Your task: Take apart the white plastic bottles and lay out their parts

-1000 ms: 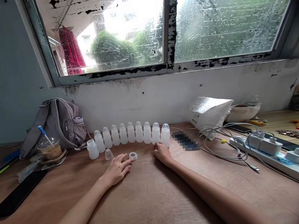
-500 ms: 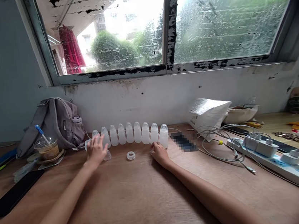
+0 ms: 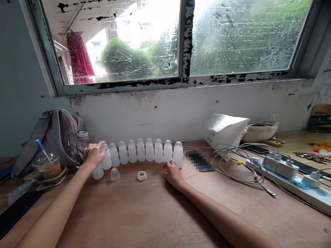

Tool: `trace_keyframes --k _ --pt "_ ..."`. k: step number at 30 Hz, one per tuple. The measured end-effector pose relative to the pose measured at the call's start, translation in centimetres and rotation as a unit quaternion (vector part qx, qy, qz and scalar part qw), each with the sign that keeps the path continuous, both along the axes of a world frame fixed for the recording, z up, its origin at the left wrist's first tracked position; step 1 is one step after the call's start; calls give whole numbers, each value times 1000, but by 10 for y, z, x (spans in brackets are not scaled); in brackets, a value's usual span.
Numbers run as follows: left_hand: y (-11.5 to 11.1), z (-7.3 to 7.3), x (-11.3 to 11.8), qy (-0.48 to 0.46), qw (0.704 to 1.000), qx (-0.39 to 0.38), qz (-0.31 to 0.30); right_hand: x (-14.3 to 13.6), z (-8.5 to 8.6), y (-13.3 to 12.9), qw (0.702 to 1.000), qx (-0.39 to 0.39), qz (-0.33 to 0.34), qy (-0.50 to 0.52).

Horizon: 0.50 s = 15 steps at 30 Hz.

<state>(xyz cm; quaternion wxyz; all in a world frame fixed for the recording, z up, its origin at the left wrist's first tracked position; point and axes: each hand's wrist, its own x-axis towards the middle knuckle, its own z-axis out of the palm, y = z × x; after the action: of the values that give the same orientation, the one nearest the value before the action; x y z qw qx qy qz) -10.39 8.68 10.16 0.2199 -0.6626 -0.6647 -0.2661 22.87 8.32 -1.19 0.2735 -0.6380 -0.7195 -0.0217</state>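
Observation:
Several frosted bottles with clear domed caps, one of them a middle bottle (image 3: pixel 140 151), stand in a row on the wooden table (image 3: pixel 120 224). At the row's left end my left hand (image 3: pixel 93 155) has its thumb and fingers around the upper part of the leftmost capped bottle (image 3: pixel 106 159). Under that hand stands another frosted bottle (image 3: pixel 98 173), its top hidden. A clear dome cap (image 3: pixel 115 174) and a white ring (image 3: pixel 142 175) lie in front of the row. My right hand (image 3: pixel 172 173) rests closed before the right end; what its fingers hold is too small to name.
A grey backpack (image 3: pixel 60 132) and an iced drink cup (image 3: pixel 48 167) stand at the left, near a black flat object (image 3: pixel 11 217). On the right are a white bag (image 3: pixel 226 131), tangled cables and a power strip (image 3: pixel 304 187). Another person's hand shows at the right edge.
My left hand has moved left and closed around the leftmost capped bottle. My right hand stays near the row's right end. The view has shifted slightly.

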Motion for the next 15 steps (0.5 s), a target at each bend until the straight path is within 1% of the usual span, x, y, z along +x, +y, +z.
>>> trace_keyframes --k 2,3,5,6,8,10,12,13,15 --pt "-11 12 8 -10 997 65 -27 0 0 0 1000 8 -2 2" --pt "-18 16 14 -21 994 96 -51 0 0 0 1000 15 -4 5" --pt "-33 19 29 -55 982 140 -116 -2 1 -1 999 34 -6 9" --pt "-40 17 39 -72 975 146 -154 -2 2 -2 999 46 -6 10" --pt "-56 3 59 -105 960 133 -224 -4 3 -4 998 69 -3 9" --pt "-69 -18 77 -130 947 93 -280 -5 3 -6 996 87 4 6" --pt "-78 -38 91 -159 933 60 -317 -5 2 -6 995 100 11 2" --pt "-81 -45 96 -168 928 47 -328 -5 2 -6 994 104 14 1" --pt "-85 -55 100 -184 920 35 -346 -5 2 -6 994 111 19 2"
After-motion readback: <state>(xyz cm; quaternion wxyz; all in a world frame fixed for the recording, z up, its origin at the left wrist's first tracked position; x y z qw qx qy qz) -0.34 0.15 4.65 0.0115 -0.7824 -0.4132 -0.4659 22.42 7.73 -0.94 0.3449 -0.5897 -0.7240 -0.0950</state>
